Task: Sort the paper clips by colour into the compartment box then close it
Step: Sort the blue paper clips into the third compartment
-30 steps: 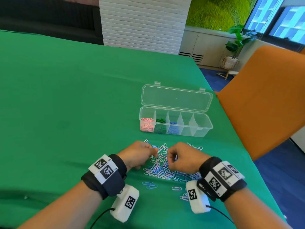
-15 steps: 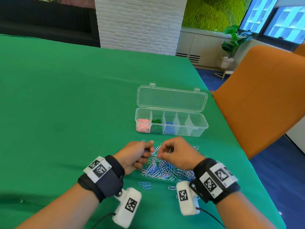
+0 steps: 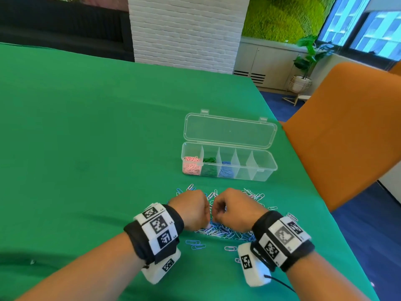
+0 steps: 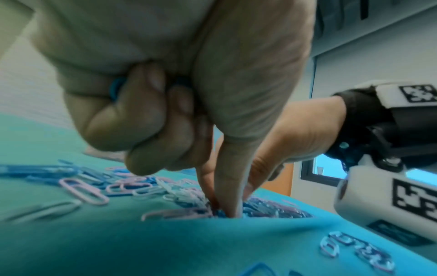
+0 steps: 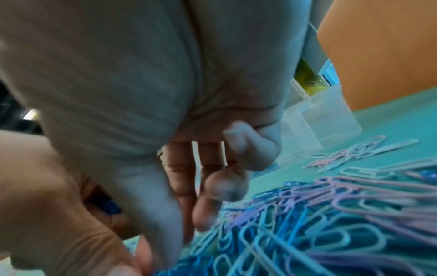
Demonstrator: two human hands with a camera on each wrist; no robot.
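Left hand (image 3: 191, 210) curled over paper clip pile (image 3: 225, 231), blue clips (image 4: 115, 87) held under curled fingers, thumb and forefinger tips down in pile. Right hand (image 3: 235, 208) close beside at 3 o'clock, fingers bent down into pile; whether they hold clip, cannot tell. Compartment box (image 3: 230, 168) at 12 o'clock from pile on green tabletop (image 3: 86, 148), lid open; pink, green, blue clips in three leftmost compartments.

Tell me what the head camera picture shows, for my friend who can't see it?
Two hands, left hand and right hand, pick at a paper clip pile on a green table. Behind it, an open clear box holds pink, green and blue clips.
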